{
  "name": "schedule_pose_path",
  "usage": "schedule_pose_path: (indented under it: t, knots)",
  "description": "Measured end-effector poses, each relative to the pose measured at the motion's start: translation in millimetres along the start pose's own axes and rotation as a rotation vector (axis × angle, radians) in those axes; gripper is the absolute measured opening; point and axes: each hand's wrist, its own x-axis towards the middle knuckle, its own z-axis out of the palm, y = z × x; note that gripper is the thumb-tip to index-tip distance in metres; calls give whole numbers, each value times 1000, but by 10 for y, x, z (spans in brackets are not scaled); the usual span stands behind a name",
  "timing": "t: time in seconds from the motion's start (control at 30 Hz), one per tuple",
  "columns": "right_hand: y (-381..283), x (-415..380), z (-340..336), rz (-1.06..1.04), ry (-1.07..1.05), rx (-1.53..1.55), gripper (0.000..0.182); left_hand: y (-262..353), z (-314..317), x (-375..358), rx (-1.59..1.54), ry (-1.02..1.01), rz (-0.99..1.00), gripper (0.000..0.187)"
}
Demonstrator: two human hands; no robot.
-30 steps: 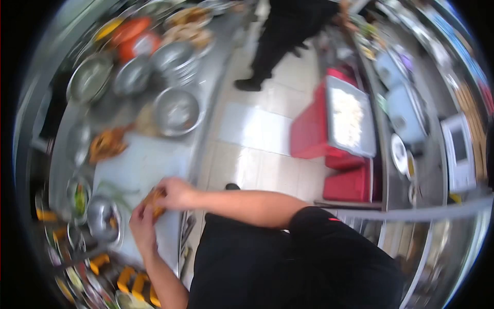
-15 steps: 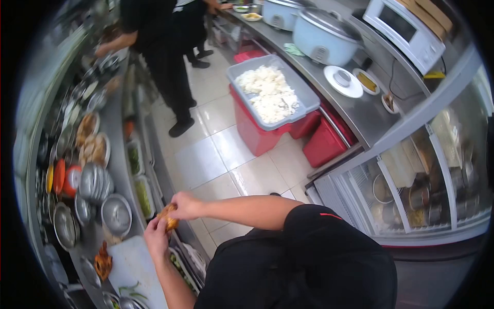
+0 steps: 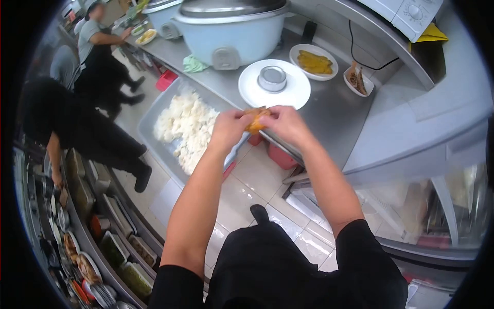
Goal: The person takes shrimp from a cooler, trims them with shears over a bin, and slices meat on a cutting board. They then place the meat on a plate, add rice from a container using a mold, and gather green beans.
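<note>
Between my two hands is a piece of browned, roasted-looking meat [image 3: 256, 122], held in the air near the front edge of the steel counter. My left hand [image 3: 230, 127] grips its left side with the fingers closed. On the right side, my right hand [image 3: 286, 123] pinches it between thumb and fingers. Just beyond the hands, a white round lid [image 3: 250, 85] with a metal knob lies on the counter. Left of and below my left hand, a grey tub [image 3: 149, 126] holds white rice [image 3: 186, 123].
Blue rice cookers [image 3: 231, 36] stand at the counter's back, near a plate of yellow-green food [image 3: 314, 62] and a small dish [image 3: 358, 81]. People in dark clothes [image 3: 82, 123] are at the left. A glass-doored fridge [image 3: 442, 206] is at the right.
The view has turned right, away from the left prep counter. Both hands, still holding the meat, are now by the right counter's edge beside the rice tub.
</note>
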Motion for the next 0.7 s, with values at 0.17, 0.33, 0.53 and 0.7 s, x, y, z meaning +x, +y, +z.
schedule_pose_path:
  t: [0.17,0.33,0.53,0.7]
  knots:
    - [228,801,-679,244,-46,-117,34,210,659,1092,151,-152,-157,44]
    - [635,1402,-623,333,-226,-541,52,102,985,1525,682,-237,-123,50]
    - [414,1427,-835,307,-153,-531,66,261,743,1597,655,-223,-165,58]
    - [864,1905,-715,359,1,-297,79,124,690,1975,450,-112,-251,59]
